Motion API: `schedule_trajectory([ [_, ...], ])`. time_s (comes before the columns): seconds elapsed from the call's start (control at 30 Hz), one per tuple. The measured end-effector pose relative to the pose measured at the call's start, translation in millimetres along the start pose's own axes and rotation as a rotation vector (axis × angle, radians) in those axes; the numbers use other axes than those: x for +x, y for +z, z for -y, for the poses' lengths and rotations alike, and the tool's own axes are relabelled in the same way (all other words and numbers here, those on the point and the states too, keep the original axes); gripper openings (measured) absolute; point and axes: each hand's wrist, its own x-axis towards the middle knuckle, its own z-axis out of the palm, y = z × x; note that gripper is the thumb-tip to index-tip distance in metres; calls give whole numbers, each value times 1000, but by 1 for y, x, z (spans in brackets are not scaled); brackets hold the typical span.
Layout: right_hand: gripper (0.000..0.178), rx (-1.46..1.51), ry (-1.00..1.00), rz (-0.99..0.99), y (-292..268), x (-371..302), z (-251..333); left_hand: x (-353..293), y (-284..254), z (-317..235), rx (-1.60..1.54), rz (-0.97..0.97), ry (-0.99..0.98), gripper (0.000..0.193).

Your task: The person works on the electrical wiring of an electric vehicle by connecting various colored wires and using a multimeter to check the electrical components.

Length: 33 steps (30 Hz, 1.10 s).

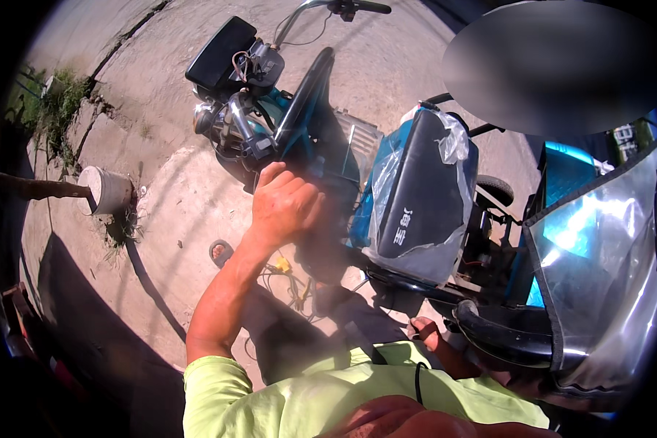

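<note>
My left hand (288,201) is closed around the near grip end of a chrome handlebar (239,117) on a blue electric tricycle. The grip itself is hidden under the fingers. Just ahead of that hand are a black instrument housing (223,52) and loose wires. Low beside the body, next to the black seat base, hangs my right hand (425,332) with its fingers curled. What it holds, if anything, I cannot make out. Right of my left hand stands the black seat (434,190), partly wrapped in torn clear plastic.
A yellow plug (282,264) and thin cables lie on the concrete by my legs. On the left, a wooden pole rises from a white bucket (109,190). A clear plastic sheet (606,270) and a black curved tube (504,336) are on the right.
</note>
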Motion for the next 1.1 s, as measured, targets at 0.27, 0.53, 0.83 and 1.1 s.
schedule_trajectory([
  [0.27, 11, 332, -34, -256, 109, 7, -6, 5, -16, 13, -184, 156, 42, 14],
  [0.53, 18, 258, -456, -351, 274, 45, 247, 38, -64, 54, -546, 525, 216, 24],
  [0.83, 30, -48, -928, -472, 249, 128, 575, 122, -56, 170, -514, 288, 115, 26],
  [1.1, 63, -983, -1303, -861, 164, 253, 780, 144, -39, 199, -534, 659, -342, 32],
])
